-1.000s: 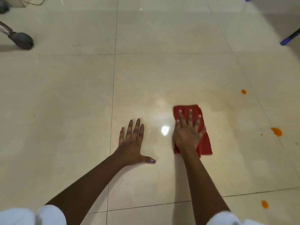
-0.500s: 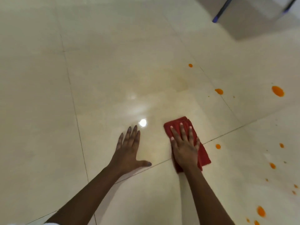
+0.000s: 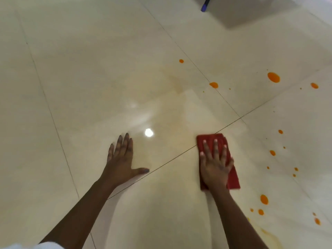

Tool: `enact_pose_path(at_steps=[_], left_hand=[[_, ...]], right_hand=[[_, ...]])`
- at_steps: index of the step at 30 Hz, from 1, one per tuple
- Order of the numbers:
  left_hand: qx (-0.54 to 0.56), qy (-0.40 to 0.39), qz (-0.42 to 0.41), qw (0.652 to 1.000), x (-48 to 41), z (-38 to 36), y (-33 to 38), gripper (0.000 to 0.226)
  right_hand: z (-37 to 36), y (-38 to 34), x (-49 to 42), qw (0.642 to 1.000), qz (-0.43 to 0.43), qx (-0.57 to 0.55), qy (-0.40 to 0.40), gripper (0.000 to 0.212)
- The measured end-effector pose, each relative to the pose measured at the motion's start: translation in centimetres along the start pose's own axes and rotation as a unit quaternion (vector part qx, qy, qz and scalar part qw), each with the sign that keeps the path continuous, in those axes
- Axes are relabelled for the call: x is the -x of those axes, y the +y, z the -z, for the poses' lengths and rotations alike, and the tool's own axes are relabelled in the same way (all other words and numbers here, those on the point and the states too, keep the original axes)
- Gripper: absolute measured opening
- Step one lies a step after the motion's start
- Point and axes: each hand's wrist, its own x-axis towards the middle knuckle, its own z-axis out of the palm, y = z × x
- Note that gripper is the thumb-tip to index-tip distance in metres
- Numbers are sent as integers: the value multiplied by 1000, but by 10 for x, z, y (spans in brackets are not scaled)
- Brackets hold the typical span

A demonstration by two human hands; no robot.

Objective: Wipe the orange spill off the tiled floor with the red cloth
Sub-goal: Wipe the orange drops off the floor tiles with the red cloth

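Note:
The folded red cloth (image 3: 233,178) lies flat on the cream tiled floor (image 3: 89,87), astride a grout line. My right hand (image 3: 214,163) presses down on it with straight, spread fingers and covers most of it. My left hand (image 3: 121,159) rests flat on the bare tile to the left, fingers straight, thumb out. Orange drops of the spill (image 3: 273,77) are scattered over the tiles to the right of the cloth, several of them near the bottom right. A faint orange smear (image 3: 177,81) marks the tile beyond the cloth.
A blue furniture leg (image 3: 204,5) stands at the top edge, with a shadowed patch of floor beside it. A larger pale orange smear (image 3: 273,238) lies at the bottom right. A bright lamp reflection (image 3: 148,132) shines between my hands.
My right hand has slid the cloth to the right across the grout line, and a drop beside the cloth is gone. The view has swung right, showing more orange drops.

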Motion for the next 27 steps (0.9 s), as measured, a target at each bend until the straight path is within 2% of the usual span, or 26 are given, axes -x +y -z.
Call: enact_pose_path(at_steps=[2, 3, 6, 7, 9, 12, 14, 16, 17, 19, 21, 23, 25, 27], left_hand=[[9, 4, -20, 1000, -2, -1, 21, 134], [4, 2, -44, 999, -4, -3, 35, 135], [11, -28, -80, 996, -7, -9, 65, 136], [2, -41, -91, 995, -6, -13, 68, 135], [-35, -53, -112, 992, -3, -20, 74, 135], [-70, -57, -111, 990, 1, -24, 77, 135], [-72, -55, -100, 991, 2, -24, 78, 136], [-66, -54, -89, 992, 3, -25, 79, 137], [-63, -56, -85, 993, 3, -26, 80, 137], [-60, -66, -80, 993, 4, -26, 82, 135], [-61, -72, -79, 992, 4, -25, 82, 132], [-73, -79, -79, 991, 3, -23, 83, 129], [-85, -98, -78, 989, 2, -20, 85, 128], [-90, -112, -73, 987, -1, -18, 86, 128]], right_hand=[[1, -17, -21, 999, -20, -25, 11, 53], [0, -30, -18, 1000, 5, -30, 8, 53], [-19, -42, 25, 987, 159, 3, -8, 53], [-23, -31, 42, 984, 179, 13, -11, 52], [-18, 11, 50, 989, 148, 21, 1, 51], [-1, 49, 8, 998, 54, 25, 8, 50], [11, 39, -35, 1000, 22, -17, 8, 51], [16, 10, -58, 999, 26, -37, -1, 51], [14, -4, -57, 998, 58, -31, -10, 51], [2, -13, -31, 984, 177, -3, -23, 51], [-7, 11, 5, 960, 277, 24, -23, 50], [1, 51, 7, 966, 258, 17, 13, 49], [16, 77, -28, 985, 165, 31, 31, 49], [29, 69, -69, 997, 83, 3, 8, 49]])
